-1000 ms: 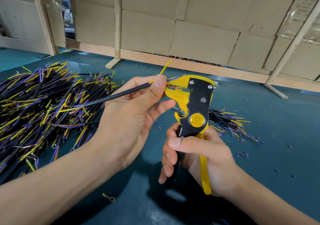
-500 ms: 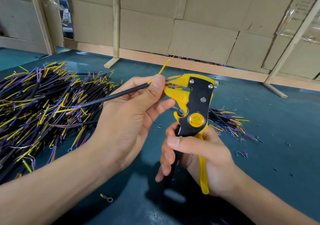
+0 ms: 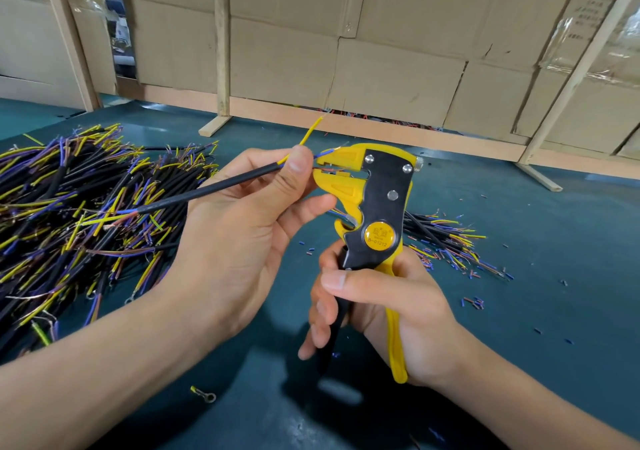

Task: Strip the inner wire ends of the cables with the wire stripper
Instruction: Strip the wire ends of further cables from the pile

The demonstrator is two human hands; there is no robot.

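My left hand [image 3: 239,242] pinches a black cable [image 3: 207,190] between thumb and fingers, its yellow inner wire [image 3: 308,133] sticking up and far, its blue wire [image 3: 323,153] reaching into the jaws of the wire stripper [image 3: 372,207]. My right hand [image 3: 388,307] grips the stripper's handles, holding it upright above the green table [image 3: 554,214]. A big heap of cables [image 3: 69,207] lies left; a smaller bundle [image 3: 446,238] lies right, beyond the stripper.
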